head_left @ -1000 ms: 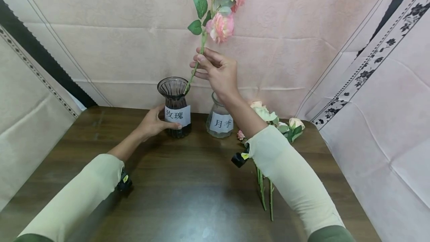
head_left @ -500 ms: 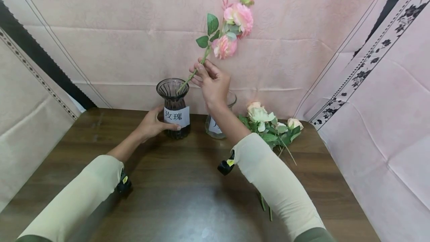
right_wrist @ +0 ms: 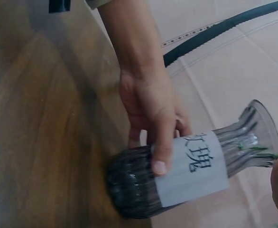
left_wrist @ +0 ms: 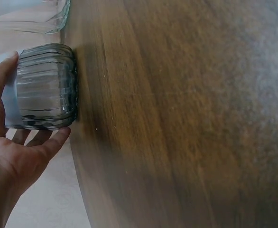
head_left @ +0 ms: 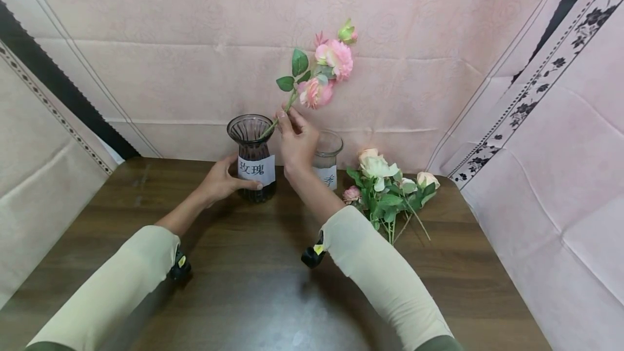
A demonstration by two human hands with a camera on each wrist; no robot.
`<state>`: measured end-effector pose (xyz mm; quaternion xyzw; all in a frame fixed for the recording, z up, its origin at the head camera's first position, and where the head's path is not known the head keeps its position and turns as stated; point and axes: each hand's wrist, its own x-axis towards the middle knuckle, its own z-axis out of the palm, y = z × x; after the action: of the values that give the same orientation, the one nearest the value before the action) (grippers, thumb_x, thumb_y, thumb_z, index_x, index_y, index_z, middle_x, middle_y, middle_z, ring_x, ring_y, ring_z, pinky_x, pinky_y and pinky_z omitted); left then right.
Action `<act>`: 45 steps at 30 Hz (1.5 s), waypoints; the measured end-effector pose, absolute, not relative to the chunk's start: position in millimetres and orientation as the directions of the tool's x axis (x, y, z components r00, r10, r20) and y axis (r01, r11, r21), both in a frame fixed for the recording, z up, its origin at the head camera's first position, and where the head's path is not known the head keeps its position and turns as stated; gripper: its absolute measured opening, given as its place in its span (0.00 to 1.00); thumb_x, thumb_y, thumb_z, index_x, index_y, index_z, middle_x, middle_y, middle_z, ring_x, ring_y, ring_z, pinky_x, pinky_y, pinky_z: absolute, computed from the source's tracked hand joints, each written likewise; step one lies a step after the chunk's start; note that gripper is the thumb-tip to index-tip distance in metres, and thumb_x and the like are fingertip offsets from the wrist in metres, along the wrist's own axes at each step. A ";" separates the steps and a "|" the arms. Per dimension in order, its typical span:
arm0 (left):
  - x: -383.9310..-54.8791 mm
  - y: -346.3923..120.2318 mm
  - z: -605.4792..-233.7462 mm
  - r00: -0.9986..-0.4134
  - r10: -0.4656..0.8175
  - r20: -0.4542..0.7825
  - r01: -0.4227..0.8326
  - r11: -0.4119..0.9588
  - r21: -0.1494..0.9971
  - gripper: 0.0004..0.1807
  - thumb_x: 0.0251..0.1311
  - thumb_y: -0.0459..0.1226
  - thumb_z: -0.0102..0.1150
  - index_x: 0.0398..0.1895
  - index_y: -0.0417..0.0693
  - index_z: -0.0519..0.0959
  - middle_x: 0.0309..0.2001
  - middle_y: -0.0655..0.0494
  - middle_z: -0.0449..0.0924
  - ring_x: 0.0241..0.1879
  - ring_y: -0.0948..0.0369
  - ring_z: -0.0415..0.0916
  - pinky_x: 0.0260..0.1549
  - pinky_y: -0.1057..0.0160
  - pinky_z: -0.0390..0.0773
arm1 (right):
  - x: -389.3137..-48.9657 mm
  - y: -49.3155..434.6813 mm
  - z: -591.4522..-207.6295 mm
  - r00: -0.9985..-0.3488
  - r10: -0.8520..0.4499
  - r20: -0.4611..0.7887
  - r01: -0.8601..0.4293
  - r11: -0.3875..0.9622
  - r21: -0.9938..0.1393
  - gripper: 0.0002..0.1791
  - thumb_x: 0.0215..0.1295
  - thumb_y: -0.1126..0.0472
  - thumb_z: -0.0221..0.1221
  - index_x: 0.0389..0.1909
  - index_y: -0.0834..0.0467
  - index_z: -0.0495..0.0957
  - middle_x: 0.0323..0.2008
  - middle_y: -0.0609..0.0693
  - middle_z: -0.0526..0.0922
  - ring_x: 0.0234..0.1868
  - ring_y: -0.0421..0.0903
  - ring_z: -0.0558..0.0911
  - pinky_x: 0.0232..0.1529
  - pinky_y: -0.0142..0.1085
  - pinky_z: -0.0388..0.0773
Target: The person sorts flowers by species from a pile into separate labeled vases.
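A ribbed, smoky glass vase (head_left: 253, 149) with a flared rim is standing on the wood-grained table (head_left: 234, 264), bearing a white paper label (head_left: 257, 169). A pink flower (head_left: 334, 59) with layered petals and green leaves is leaning to the right, its thin stem entering the vase's mouth. The right hand (head_left: 299, 142) is pinching this stem with thumb and fingers. The left hand (head_left: 223, 180) is holding the vase, thumb in front, fingers reaching behind.

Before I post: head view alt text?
The right hand holds a pink flower spray, its stem end inside a dark glass vase gripped by the left hand. A clear vase and pale flowers are farther right.
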<state>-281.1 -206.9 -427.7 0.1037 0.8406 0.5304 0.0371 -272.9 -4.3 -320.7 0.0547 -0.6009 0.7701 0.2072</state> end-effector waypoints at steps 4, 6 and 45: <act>-281.5 -206.7 -428.8 -0.976 0.210 0.053 0.138 0.412 0.901 0.52 0.58 0.46 0.89 0.84 0.50 0.70 0.76 0.45 0.79 0.78 0.44 0.73 0.79 0.37 0.71 | -269.7 -10.5 -330.2 -0.896 0.293 0.333 -0.367 -0.071 -0.927 0.17 0.83 0.59 0.68 0.66 0.59 0.89 0.58 0.56 0.94 0.60 0.48 0.90 0.61 0.36 0.88; -281.8 -206.7 -429.5 -0.975 0.214 0.060 0.144 0.404 0.903 0.51 0.59 0.45 0.89 0.83 0.50 0.71 0.76 0.45 0.79 0.77 0.44 0.74 0.79 0.38 0.71 | -268.9 -13.7 -333.9 -0.890 0.305 0.337 -0.363 -0.030 -0.931 0.18 0.83 0.58 0.67 0.67 0.58 0.89 0.59 0.55 0.94 0.60 0.48 0.90 0.60 0.38 0.88; -283.9 -208.8 -431.3 -0.969 0.240 0.063 0.168 0.446 0.879 0.49 0.62 0.49 0.87 0.81 0.47 0.70 0.71 0.42 0.81 0.72 0.43 0.78 0.71 0.40 0.78 | -217.0 3.3 -361.7 -0.975 0.018 0.220 -0.208 0.252 -0.945 0.23 0.87 0.45 0.58 0.72 0.50 0.86 0.67 0.49 0.88 0.68 0.50 0.85 0.70 0.53 0.83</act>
<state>-283.9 -208.8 -431.3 0.1202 0.8496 0.5123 0.0352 -217.0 3.3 -361.7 0.0604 -0.7857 0.6086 0.0930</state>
